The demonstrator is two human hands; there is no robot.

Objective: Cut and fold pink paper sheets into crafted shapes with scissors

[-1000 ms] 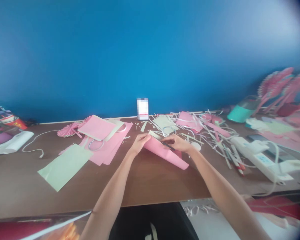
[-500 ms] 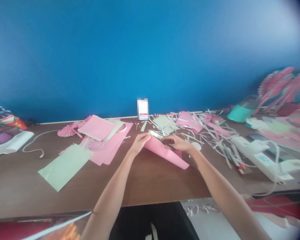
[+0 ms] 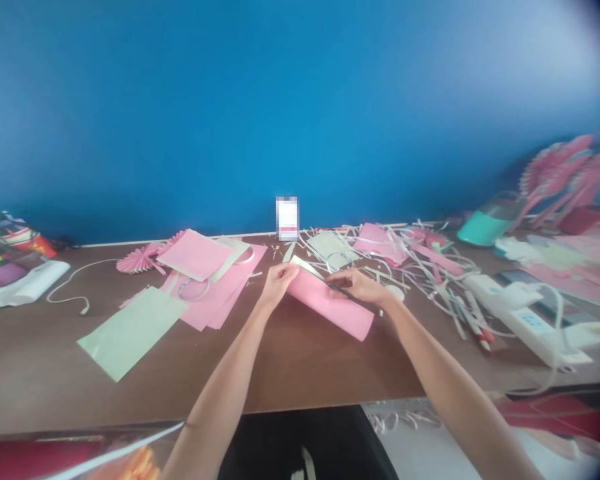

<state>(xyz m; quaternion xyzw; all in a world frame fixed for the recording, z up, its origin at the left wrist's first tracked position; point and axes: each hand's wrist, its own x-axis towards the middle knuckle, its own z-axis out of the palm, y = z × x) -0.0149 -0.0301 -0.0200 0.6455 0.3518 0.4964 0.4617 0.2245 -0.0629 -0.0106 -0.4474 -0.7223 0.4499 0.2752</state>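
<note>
My left hand (image 3: 280,280) pinches the upper left corner of a pink sheet of paper (image 3: 330,308), held slanting above the table. The sheet curls over, and its pale underside shows along the top edge. At that edge, my right hand (image 3: 357,285) is closed around dark, thin scissors (image 3: 339,289), mostly hidden by the fingers. A pale strip lies at the sheet's upper edge, beside the blades. Behind both hands are pale green paper (image 3: 331,248) and a folded pink piece (image 3: 379,243).
To the left lie pink sheets (image 3: 220,301), a green sheet (image 3: 135,333) and a pleated pink fan (image 3: 139,259). Tangled paper strips (image 3: 415,280) spread to the right, near a white power strip (image 3: 525,320). A blurred upright phone (image 3: 287,219) stands by the blue wall.
The pink sheet's lower right end has curled under and shifted slightly left. My right hand has moved slightly right along the sheet's edge; my left hand keeps its pinch.
</note>
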